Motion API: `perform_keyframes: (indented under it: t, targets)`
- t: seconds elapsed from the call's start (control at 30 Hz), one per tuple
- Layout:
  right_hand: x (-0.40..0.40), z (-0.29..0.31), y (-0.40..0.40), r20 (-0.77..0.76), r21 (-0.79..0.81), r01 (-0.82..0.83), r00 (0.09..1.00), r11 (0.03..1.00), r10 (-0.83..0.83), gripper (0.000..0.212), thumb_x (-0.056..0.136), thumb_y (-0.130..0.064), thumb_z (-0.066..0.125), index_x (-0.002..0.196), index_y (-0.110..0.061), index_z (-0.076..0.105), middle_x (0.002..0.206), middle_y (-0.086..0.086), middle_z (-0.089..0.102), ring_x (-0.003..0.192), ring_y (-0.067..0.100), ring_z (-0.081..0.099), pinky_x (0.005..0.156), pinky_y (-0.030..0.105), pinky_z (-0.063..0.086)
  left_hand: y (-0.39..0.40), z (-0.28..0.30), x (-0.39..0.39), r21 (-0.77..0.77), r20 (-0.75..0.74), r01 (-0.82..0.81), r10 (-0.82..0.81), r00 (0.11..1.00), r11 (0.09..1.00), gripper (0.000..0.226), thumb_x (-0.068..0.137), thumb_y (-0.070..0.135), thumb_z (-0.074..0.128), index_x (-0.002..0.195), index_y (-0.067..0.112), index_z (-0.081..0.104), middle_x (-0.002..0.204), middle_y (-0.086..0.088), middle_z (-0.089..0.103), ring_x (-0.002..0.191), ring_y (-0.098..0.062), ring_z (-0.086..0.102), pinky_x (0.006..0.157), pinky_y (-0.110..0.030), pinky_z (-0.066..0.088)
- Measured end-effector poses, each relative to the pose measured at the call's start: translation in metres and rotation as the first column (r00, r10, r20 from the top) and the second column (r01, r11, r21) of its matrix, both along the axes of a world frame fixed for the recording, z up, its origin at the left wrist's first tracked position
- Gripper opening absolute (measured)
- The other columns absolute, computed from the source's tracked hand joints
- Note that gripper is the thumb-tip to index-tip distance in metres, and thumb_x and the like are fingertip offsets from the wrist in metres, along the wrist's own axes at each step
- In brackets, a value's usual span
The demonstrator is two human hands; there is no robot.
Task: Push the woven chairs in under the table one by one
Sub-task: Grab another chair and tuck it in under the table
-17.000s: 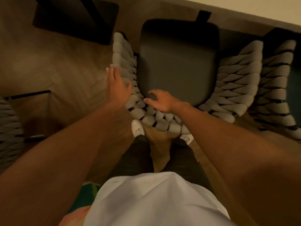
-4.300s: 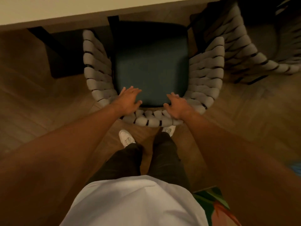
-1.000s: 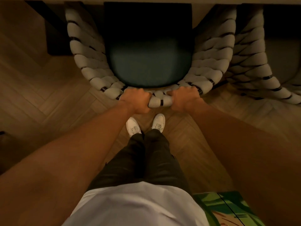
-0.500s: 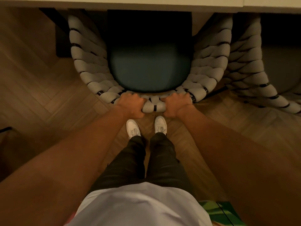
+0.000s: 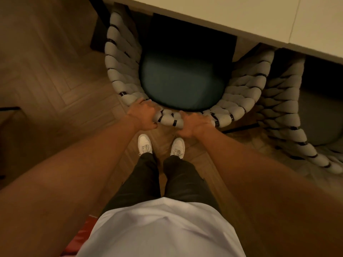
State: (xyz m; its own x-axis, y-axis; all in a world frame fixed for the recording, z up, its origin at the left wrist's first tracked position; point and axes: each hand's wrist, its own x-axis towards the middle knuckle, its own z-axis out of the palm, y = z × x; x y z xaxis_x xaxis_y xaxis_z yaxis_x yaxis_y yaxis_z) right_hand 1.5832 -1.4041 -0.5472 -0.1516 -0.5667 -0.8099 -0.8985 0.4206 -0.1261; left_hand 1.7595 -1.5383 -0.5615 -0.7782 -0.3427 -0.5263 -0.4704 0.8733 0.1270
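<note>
A woven chair (image 5: 120, 71) with thick grey rope wrapping and a dark teal seat stands in front of me, its front half tucked under the pale table (image 5: 241, 17). My left hand (image 5: 143, 115) grips the woven top of the backrest left of centre. My right hand (image 5: 194, 123) grips the same rim right of centre. A second woven chair (image 5: 284, 108) stands to the right, its seat partly under the table.
Herringbone wood floor (image 5: 55, 86) spreads to the left and below. My white shoes (image 5: 145, 144) stand just behind the chair. A dark table leg (image 5: 97, 25) rises at the upper left. A dark frame edge (image 5: 9, 109) shows at the far left.
The view has tilted, so the table edge now runs slanted across the top right. Both hands keep their grip on the backrest, and the chair sits a little deeper under the table.
</note>
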Motion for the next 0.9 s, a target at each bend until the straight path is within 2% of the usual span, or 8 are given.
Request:
perform_keyframes:
  t: [0.1,0.17,0.27,0.33,0.43,0.57,0.77,0.9]
  targets:
    - [0.012,0.009,-0.014,0.024,-0.079,-0.099,0.995,0.992,0.101,0.090,0.084,-0.067,0.058,0.156,-0.024,0.025,0.150,0.011,0.047,0.133,0.036,0.047,0.108,0.059,0.037,-0.007,0.018,0.029,0.000,-0.024,-0.058,0.058,0.998,0.998,0.084,0.080,0.064,0.056,0.151,0.022,0.039,0.159,-0.005,0.035,0.151,-0.025,0.020,0.122,-0.046,0.005]
    - [0.026,0.018,-0.031,0.024,-0.123,-0.179,0.983,0.976,0.183,0.091,0.086,-0.068,0.055,0.158,-0.022,0.023,0.152,0.011,0.044,0.136,0.035,0.045,0.112,0.059,0.032,-0.012,0.031,0.052,0.010,-0.095,-0.109,0.109,0.989,0.994,0.083,0.085,0.061,0.058,0.154,0.021,0.034,0.162,-0.005,0.028,0.153,-0.024,0.013,0.123,-0.047,0.001]
    - [0.054,0.032,-0.061,0.010,-0.184,-0.274,0.960,0.944,0.281,0.092,0.088,-0.066,0.056,0.160,-0.022,0.020,0.159,0.011,0.036,0.143,0.035,0.037,0.119,0.061,0.020,-0.017,0.047,0.091,0.020,-0.171,-0.307,0.306,0.937,0.952,0.079,0.088,0.057,0.060,0.154,0.022,0.033,0.163,-0.004,0.027,0.153,-0.023,0.014,0.124,-0.046,0.002]
    - [0.077,0.040,-0.082,-0.008,-0.237,-0.338,0.938,0.911,0.346,0.091,0.088,-0.065,0.057,0.159,-0.022,0.022,0.162,0.010,0.030,0.146,0.034,0.032,0.120,0.061,0.016,-0.016,0.052,0.120,0.057,-0.158,-0.472,0.475,0.866,0.880,0.078,0.090,0.058,0.058,0.154,0.023,0.032,0.164,-0.003,0.025,0.153,-0.022,0.013,0.123,-0.046,0.002]
    - [0.119,0.047,-0.109,-0.036,-0.318,-0.404,0.909,0.858,0.415,0.090,0.086,-0.065,0.058,0.157,-0.021,0.025,0.160,0.009,0.033,0.144,0.032,0.033,0.120,0.060,0.017,-0.010,0.055,0.167,0.110,-0.135,-0.651,0.660,0.739,0.751,0.078,0.091,0.057,0.058,0.155,0.022,0.031,0.164,-0.002,0.025,0.153,-0.022,0.014,0.123,-0.047,0.004]
    - [0.185,0.051,-0.138,-0.071,-0.340,-0.506,0.854,0.793,0.515,0.087,0.084,-0.068,0.054,0.153,-0.021,0.029,0.153,0.008,0.040,0.139,0.032,0.040,0.117,0.058,0.024,0.001,0.058,0.230,0.139,-0.173,-0.754,0.766,0.619,0.642,0.074,0.092,0.055,0.059,0.153,0.021,0.036,0.162,-0.003,0.030,0.151,-0.023,0.022,0.122,-0.048,0.009]
    - [0.281,0.049,-0.168,-0.058,-0.276,-0.581,0.805,0.765,0.591,0.091,0.089,-0.066,0.052,0.161,-0.021,0.018,0.163,0.008,0.029,0.149,0.029,0.028,0.123,0.056,0.015,0.005,0.053,0.318,0.173,-0.114,-0.836,0.854,0.508,0.521,0.073,0.092,0.054,0.057,0.153,0.020,0.034,0.161,-0.004,0.030,0.151,-0.022,0.020,0.123,-0.047,0.007]
    - [0.342,0.049,-0.186,-0.058,-0.246,-0.637,0.762,0.731,0.645,0.090,0.091,-0.065,0.053,0.161,-0.020,0.019,0.163,0.008,0.030,0.150,0.029,0.028,0.123,0.055,0.016,0.002,0.049,0.376,0.159,-0.094,-0.888,0.902,0.421,0.431,0.074,0.093,0.055,0.054,0.154,0.020,0.032,0.162,-0.003,0.028,0.151,-0.021,0.020,0.124,-0.044,0.006]
